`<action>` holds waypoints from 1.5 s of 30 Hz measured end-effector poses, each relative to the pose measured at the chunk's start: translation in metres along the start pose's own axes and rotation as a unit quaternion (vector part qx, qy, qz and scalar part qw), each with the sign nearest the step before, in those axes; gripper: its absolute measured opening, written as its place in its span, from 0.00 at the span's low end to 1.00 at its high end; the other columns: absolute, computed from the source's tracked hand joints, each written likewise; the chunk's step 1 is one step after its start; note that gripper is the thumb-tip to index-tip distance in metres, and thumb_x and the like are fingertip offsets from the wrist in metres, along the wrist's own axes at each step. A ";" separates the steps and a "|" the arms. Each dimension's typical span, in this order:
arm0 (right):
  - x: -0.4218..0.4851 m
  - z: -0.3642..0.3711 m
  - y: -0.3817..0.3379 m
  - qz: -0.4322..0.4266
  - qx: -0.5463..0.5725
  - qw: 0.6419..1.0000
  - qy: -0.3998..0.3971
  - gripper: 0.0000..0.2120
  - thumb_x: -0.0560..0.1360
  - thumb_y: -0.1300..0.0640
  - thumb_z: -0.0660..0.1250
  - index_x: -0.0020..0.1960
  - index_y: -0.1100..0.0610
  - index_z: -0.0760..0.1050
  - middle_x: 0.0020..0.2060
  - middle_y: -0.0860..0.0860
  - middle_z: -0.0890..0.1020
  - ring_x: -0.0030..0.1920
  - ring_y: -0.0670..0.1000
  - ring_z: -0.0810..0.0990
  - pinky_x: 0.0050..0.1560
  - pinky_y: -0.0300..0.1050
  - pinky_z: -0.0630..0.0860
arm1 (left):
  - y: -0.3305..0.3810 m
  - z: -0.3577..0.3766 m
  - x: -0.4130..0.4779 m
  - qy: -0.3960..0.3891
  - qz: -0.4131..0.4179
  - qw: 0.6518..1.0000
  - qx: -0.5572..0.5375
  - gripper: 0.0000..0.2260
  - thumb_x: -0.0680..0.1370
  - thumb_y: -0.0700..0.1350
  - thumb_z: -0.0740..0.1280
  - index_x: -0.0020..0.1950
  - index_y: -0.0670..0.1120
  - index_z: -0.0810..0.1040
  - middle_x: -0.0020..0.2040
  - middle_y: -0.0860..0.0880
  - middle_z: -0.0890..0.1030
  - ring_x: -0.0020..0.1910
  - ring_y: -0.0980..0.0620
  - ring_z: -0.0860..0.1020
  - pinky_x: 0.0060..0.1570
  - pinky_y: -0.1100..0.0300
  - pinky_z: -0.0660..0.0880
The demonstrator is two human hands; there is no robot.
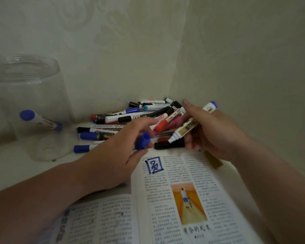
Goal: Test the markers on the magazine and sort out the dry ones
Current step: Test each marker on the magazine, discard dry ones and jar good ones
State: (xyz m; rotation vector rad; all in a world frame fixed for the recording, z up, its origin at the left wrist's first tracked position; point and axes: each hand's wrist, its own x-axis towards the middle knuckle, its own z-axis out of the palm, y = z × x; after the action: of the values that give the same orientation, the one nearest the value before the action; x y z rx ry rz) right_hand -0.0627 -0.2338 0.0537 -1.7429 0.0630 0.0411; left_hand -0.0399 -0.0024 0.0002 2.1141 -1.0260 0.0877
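Right grip (211, 132): forearm enters from the lower right, fingers closed around an uncapped blue marker (187, 128), its tip angled down-left just above the magazine's (183, 173) top edge. Left grip (116, 155): I reach in from the lower left and pinch the blue cap (143, 140). The open magazine bears a blue test mark (154, 165). The marker pile (130, 118) lies in the corner behind. A clear jar (33, 85) at left holds one blue-capped marker (40, 119).
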 end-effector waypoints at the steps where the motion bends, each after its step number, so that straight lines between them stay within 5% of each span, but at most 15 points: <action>1: -0.001 -0.002 -0.003 0.019 -0.026 0.999 -0.032 0.26 0.71 0.38 0.68 0.44 0.64 0.81 0.29 0.60 0.80 0.27 0.56 0.80 0.24 0.41 0.71 | -0.001 0.000 0.000 0.007 0.000 1.000 -0.015 0.39 0.79 0.42 0.69 0.62 0.83 0.51 0.60 0.69 0.70 0.61 0.65 0.76 0.61 0.67 0.74; 4: -0.006 -0.009 -0.005 0.057 -0.068 0.989 -0.121 0.19 0.65 0.46 0.75 0.47 0.60 0.85 0.38 0.61 0.84 0.35 0.56 0.84 0.29 0.42 0.79 | -0.006 0.001 0.001 0.028 -0.014 0.999 -0.034 0.34 0.75 0.45 0.75 0.62 0.78 0.61 0.54 0.66 0.79 0.56 0.65 0.80 0.58 0.65 0.78; 8: -0.004 -0.009 0.022 0.064 0.007 0.989 -0.131 0.09 0.65 0.67 0.78 0.43 0.60 0.84 0.32 0.59 0.80 0.31 0.53 0.79 0.32 0.45 0.82 | -0.008 -0.003 0.001 0.049 0.031 0.995 0.078 0.16 0.74 0.52 0.75 0.58 0.65 0.76 0.49 0.74 0.75 0.53 0.72 0.77 0.54 0.73 0.74; 10: -0.001 -0.003 0.038 0.031 0.041 0.995 -0.090 0.03 0.66 0.64 0.73 0.38 0.58 0.81 0.28 0.57 0.75 0.29 0.53 0.74 0.30 0.45 0.79 | -0.009 -0.003 0.002 0.040 0.056 0.991 0.117 0.14 0.77 0.55 0.71 0.63 0.61 0.77 0.50 0.75 0.74 0.54 0.74 0.75 0.51 0.76 0.72; 14: 0.003 -0.005 0.049 -0.057 -0.095 0.994 -0.011 0.07 0.70 0.63 0.73 0.36 0.56 0.78 0.24 0.52 0.73 0.25 0.51 0.72 0.29 0.44 0.72 | -0.009 -0.002 0.005 0.012 0.085 0.990 0.114 0.15 0.80 0.58 0.62 0.65 0.59 0.77 0.56 0.64 0.76 0.55 0.61 0.76 0.49 0.66 0.75; 20: 0.006 -0.009 0.052 -0.072 -0.060 0.995 -0.032 0.06 0.68 0.57 0.71 0.36 0.57 0.76 0.22 0.50 0.69 0.22 0.49 0.65 0.25 0.39 0.62 | -0.015 0.001 0.007 0.004 0.070 0.988 0.137 0.15 0.79 0.59 0.60 0.65 0.60 0.76 0.54 0.65 0.73 0.54 0.62 0.75 0.53 0.66 0.72; 24: 0.002 -0.010 0.049 -0.078 -0.062 0.993 -0.064 0.08 0.71 0.59 0.72 0.38 0.61 0.75 0.22 0.49 0.72 0.21 0.46 0.68 0.23 0.35 0.64 | -0.017 0.001 0.008 0.007 0.060 0.988 0.142 0.13 0.78 0.59 0.62 0.61 0.60 0.76 0.52 0.65 0.75 0.52 0.63 0.75 0.50 0.70 0.73; 31: 0.001 -0.011 0.048 -0.051 -0.097 0.992 -0.059 0.05 0.75 0.64 0.73 0.43 0.56 0.81 0.31 0.64 0.79 0.26 0.53 0.77 0.28 0.43 0.74 | -0.016 0.002 0.004 0.001 0.046 0.990 0.135 0.10 0.77 0.59 0.64 0.58 0.63 0.73 0.50 0.66 0.77 0.51 0.67 0.76 0.45 0.72 0.73; 38: 0.001 -0.011 0.047 -0.067 -0.157 0.985 -0.033 0.07 0.74 0.63 0.74 0.38 0.56 0.81 0.23 0.49 0.77 0.21 0.45 0.74 0.23 0.35 0.68 | -0.012 0.003 0.003 0.042 0.018 0.992 0.114 0.16 0.77 0.58 0.67 0.63 0.66 0.70 0.47 0.69 0.78 0.48 0.66 0.79 0.42 0.71 0.73; 45: -0.002 -0.004 0.042 -0.086 -0.208 0.973 -0.059 0.06 0.75 0.61 0.74 0.40 0.54 0.82 0.29 0.41 0.82 0.31 0.38 0.80 0.33 0.29 0.72 | -0.016 0.003 0.002 0.042 0.024 0.989 0.138 0.14 0.78 0.57 0.67 0.63 0.64 0.72 0.46 0.67 0.77 0.45 0.65 0.78 0.40 0.74 0.71</action>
State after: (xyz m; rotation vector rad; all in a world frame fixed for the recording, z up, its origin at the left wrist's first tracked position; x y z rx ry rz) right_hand -0.0675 -0.2451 0.0128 -2.1541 -0.1965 0.0315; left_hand -0.0285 0.0002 -0.0108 2.3108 -1.0651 0.3575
